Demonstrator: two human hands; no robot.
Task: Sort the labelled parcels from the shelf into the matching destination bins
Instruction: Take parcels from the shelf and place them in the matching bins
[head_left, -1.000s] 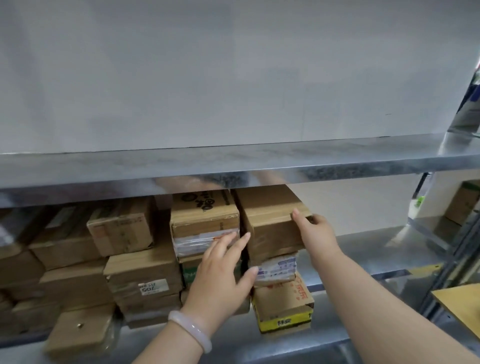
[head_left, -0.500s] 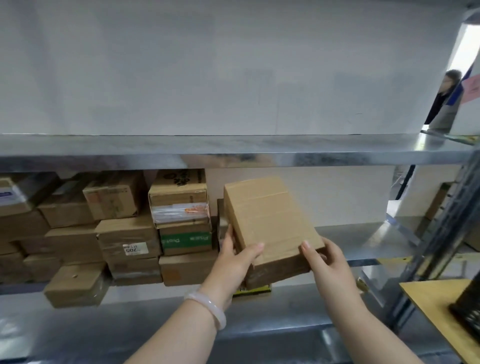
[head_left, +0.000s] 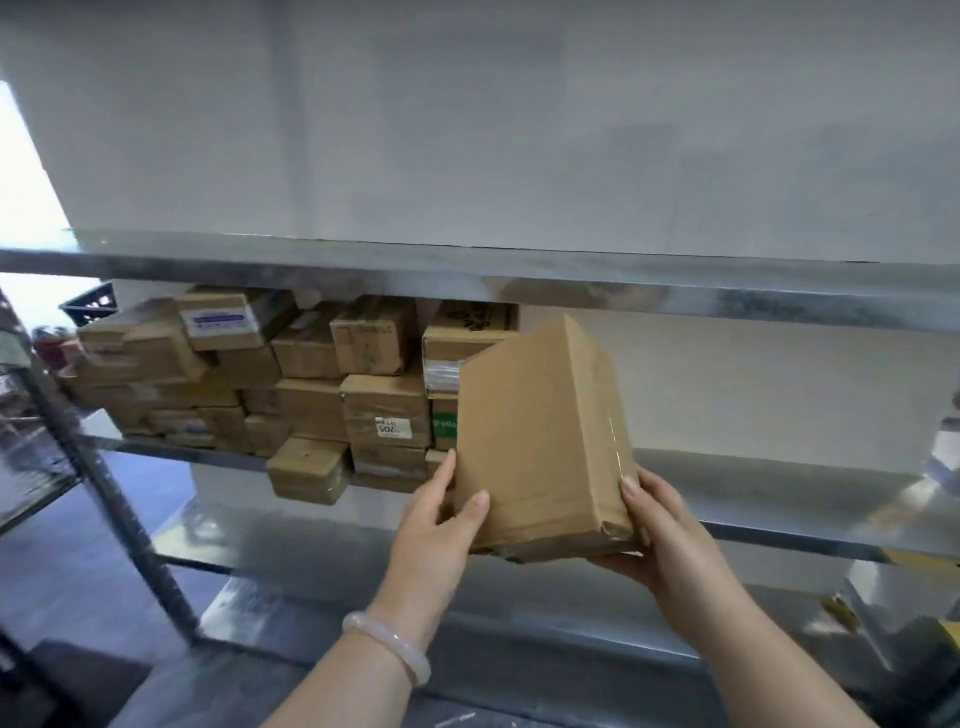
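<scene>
Brown corrugated cardboard fills my grip: a plain rectangular box (head_left: 540, 431), tilted, with a glossy tape seam running down its right face and a creased lower corner. My left hand (head_left: 436, 525) curls round its left edge, thumb on the front. My right hand (head_left: 670, 530) cups the lower right corner from beneath, thumb lying along the side. I hold the box in the air in front of the shelf (head_left: 779, 499), which is dull, mottled sheet metal. To the left on that shelf sits a stack of parcels (head_left: 311, 395), mostly squat cardboard blocks, some bound in shiny clear tape. One bears a white label (head_left: 393, 428) reading 705. A smooth pale bangle (head_left: 387, 644) circles my left wrist.
</scene>
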